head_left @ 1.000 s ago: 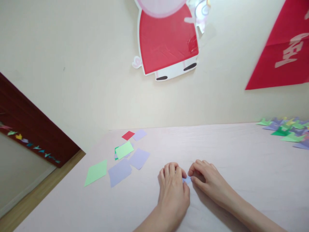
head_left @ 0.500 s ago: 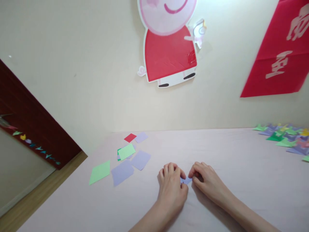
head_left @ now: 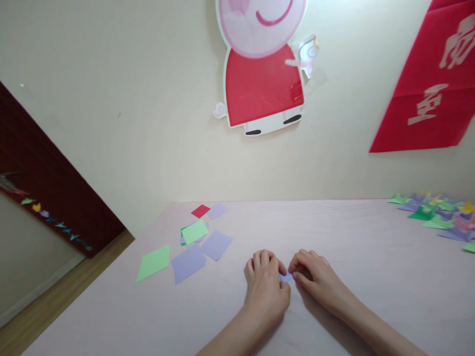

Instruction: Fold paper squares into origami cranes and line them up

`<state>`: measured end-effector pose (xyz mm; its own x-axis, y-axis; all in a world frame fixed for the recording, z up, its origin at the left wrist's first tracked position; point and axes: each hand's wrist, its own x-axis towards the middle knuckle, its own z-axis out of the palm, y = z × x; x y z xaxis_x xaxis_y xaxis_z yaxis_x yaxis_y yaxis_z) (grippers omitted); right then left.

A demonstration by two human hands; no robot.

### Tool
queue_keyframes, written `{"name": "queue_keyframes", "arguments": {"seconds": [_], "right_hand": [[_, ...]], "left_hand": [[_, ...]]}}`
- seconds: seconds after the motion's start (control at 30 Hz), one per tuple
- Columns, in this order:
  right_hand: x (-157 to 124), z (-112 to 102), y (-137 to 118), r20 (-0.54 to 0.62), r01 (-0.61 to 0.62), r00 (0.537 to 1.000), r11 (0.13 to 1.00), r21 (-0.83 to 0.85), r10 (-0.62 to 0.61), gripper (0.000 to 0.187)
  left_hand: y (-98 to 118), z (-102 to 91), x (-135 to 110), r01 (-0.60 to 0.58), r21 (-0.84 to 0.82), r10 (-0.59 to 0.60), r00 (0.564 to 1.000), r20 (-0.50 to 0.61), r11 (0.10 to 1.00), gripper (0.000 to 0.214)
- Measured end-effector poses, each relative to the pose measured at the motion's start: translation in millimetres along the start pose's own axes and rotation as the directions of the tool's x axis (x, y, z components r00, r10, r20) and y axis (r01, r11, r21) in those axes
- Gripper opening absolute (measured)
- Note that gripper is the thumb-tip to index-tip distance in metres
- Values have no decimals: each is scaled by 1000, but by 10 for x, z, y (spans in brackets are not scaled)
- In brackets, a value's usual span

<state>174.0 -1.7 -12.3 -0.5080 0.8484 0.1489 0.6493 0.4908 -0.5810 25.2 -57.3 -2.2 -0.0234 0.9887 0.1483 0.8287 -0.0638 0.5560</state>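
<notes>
A small piece of purple paper (head_left: 285, 278) lies between my hands on the pale pink tabletop (head_left: 334, 232), mostly covered by fingers. My left hand (head_left: 266, 282) rests on the table with its fingers curled, thumb and index finger closed on the paper's left side. From the right, my right hand (head_left: 313, 273) pinches the paper's edge between thumb and index finger. How the paper is folded I cannot make out.
Loose paper squares lie to the left: purple sheets (head_left: 188, 263), light green sheets (head_left: 154, 262) and a red one (head_left: 201, 211). Folded paper figures (head_left: 441, 212) in several colours crowd the far right. Behind the table rises a wall (head_left: 166, 123) with a cartoon pig cutout (head_left: 263, 86).
My right thumb has closed in against the index finger at the paper's edge. My left hand stays nearly in place. The whole view has shifted slightly.
</notes>
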Motion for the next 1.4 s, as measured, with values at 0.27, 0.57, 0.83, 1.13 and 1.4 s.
{"name": "queue_keyframes", "arguments": {"seconds": [0.27,0.57,0.83,1.13,1.4], "right_hand": [[-94,-70,1,-12,130,991,979,159,-130,27],[-3,-31,-16,-101,-13,994,945,325,48,19],[58,-11,-113,-40,-113,985,804,584,167,32],[37,20,-101,-18,-79,994,805,588,111,33],[9,30,-119,-6,-59,996,741,669,85,32]], "left_hand": [[-188,-166,-54,-146,-76,150,988,46,986,27],[-238,-97,183,-126,-325,113,992,-60,937,20],[-181,-20,244,55,-766,-83,997,2,640,17],[-254,22,226,98,-775,-62,995,76,624,22],[-203,-43,201,26,-746,25,998,57,666,8]]}}
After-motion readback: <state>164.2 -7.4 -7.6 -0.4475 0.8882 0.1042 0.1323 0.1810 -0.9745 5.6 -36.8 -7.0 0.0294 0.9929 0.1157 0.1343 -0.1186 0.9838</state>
